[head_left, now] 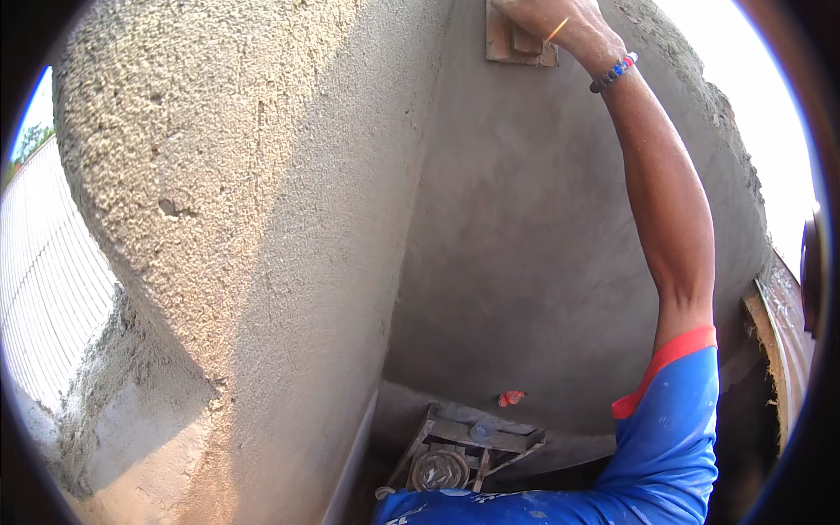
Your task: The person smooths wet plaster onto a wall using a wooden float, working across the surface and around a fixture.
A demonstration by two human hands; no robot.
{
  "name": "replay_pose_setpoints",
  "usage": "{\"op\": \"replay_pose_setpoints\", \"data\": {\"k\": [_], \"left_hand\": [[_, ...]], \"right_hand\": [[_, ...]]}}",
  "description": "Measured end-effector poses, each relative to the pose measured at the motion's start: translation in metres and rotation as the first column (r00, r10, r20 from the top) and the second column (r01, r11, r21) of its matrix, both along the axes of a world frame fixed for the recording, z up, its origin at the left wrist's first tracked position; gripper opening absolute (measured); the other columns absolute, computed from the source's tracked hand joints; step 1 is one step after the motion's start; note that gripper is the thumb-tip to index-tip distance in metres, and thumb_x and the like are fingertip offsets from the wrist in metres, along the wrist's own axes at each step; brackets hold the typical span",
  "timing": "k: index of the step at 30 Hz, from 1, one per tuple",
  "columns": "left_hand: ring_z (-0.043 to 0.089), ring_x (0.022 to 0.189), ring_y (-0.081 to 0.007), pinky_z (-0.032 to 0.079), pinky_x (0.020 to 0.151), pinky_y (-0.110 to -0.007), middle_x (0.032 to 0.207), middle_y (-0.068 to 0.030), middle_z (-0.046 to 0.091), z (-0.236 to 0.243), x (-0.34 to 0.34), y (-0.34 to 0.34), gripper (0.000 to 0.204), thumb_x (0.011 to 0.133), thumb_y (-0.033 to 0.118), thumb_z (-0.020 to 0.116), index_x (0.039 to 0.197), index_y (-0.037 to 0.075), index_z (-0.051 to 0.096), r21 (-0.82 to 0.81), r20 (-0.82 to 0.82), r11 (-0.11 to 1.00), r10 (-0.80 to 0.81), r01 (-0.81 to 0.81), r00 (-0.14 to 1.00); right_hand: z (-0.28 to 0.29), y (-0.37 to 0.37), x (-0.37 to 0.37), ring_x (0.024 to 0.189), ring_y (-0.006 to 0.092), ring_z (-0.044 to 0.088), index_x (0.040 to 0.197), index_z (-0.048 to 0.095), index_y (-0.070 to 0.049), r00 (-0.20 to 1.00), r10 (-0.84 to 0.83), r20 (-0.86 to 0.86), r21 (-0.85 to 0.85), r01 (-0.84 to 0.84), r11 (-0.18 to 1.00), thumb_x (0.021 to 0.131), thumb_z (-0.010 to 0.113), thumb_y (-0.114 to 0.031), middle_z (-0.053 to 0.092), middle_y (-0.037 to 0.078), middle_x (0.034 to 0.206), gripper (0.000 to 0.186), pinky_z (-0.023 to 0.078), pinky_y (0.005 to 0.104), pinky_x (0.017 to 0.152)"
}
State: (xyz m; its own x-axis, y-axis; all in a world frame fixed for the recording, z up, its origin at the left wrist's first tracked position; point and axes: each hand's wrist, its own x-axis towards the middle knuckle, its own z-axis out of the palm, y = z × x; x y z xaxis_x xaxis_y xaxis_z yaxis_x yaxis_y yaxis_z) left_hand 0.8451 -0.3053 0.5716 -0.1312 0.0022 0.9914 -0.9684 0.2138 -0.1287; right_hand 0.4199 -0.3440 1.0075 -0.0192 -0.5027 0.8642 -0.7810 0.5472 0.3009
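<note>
My right hand (569,24) is raised to the top edge of the head view, its fingers partly cut off by the frame. It is closed round a wooden plastering float (518,48), whose board lies against the smooth grey plastered wall (525,219). A thin yellowish sliver sticks out by the hand, and a beaded bracelet (614,72) circles the wrist. From a blue sleeve with a red cuff, my right arm reaches up along the wall. My left hand is out of view.
A rough, partly sunlit wall (201,157) meets the smooth one in a corner on the left. A small orange-red piece (511,398) sticks out low on the smooth wall. Below stands a wooden frame (516,437) with a round container (439,471). Corrugated sheeting (52,271) lies far left.
</note>
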Motion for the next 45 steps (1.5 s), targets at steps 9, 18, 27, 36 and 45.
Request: {"op": "replay_pose_setpoints", "data": {"k": [9,18,27,36,45], "left_hand": [[0.016,0.148,-0.0533,0.014,0.114,-0.069,0.150,-0.0254,0.039,0.000,0.000,0.003,0.025,0.098,0.034,0.060,0.111,0.013,0.065,0.002,-0.016,1.000,-0.005,0.005,1.000],[0.016,0.148,-0.0531,0.014,0.114,-0.069,0.150,-0.0256,0.040,0.006,-0.005,0.004,0.025,0.098,0.034,0.060,0.110,0.013,0.066,0.020,-0.002,1.000,0.000,0.000,1.000],[0.017,0.148,-0.0530,0.014,0.114,-0.069,0.149,-0.0258,0.040,0.008,-0.008,0.005,0.024,0.098,0.033,0.060,0.110,0.013,0.066,0.066,0.010,0.998,0.014,-0.015,1.000],[0.018,0.148,-0.0520,0.016,0.114,-0.069,0.148,-0.0260,0.042,0.010,-0.019,0.010,0.024,0.099,0.033,0.060,0.107,0.013,0.067,0.067,-0.063,0.997,0.037,-0.032,0.997],[0.025,0.146,-0.0517,0.021,0.114,-0.066,0.144,-0.0247,0.048,0.010,-0.006,0.009,0.022,0.099,0.033,0.059,0.106,0.015,0.069,0.037,-0.028,0.988,0.154,-0.153,0.988]], "right_hand": [[-0.337,0.012,-0.040,0.052,0.0283,0.064,0.143,0.051,-0.008,0.994,-0.074,0.081,0.466,0.028,0.884,0.080,0.068,-0.021,0.063,0.020,0.082,0.066,0.052,0.0392,0.045],[-0.138,0.049,-0.030,0.057,0.0310,0.064,0.135,0.057,-0.010,0.994,0.018,-0.107,0.162,-0.001,0.987,0.081,0.062,-0.017,0.064,0.015,0.075,0.055,0.052,0.0427,0.052],[-0.339,0.072,-0.053,0.055,0.0255,0.065,0.144,0.050,-0.005,0.984,-0.173,-0.034,0.628,0.156,0.763,0.083,0.064,-0.016,0.061,0.017,0.077,0.064,0.055,0.0384,0.046],[-0.068,0.077,-0.016,0.075,0.0376,0.069,0.122,0.061,-0.007,0.995,-0.055,-0.089,0.044,0.059,0.997,0.082,0.058,-0.019,0.069,0.021,0.080,0.042,0.054,0.0480,0.071],[-0.239,0.074,-0.054,0.056,0.0301,0.066,0.142,0.052,-0.007,0.989,-0.137,-0.054,0.527,0.145,0.837,0.079,0.067,-0.017,0.065,0.021,0.081,0.065,0.054,0.0404,0.048]]}}
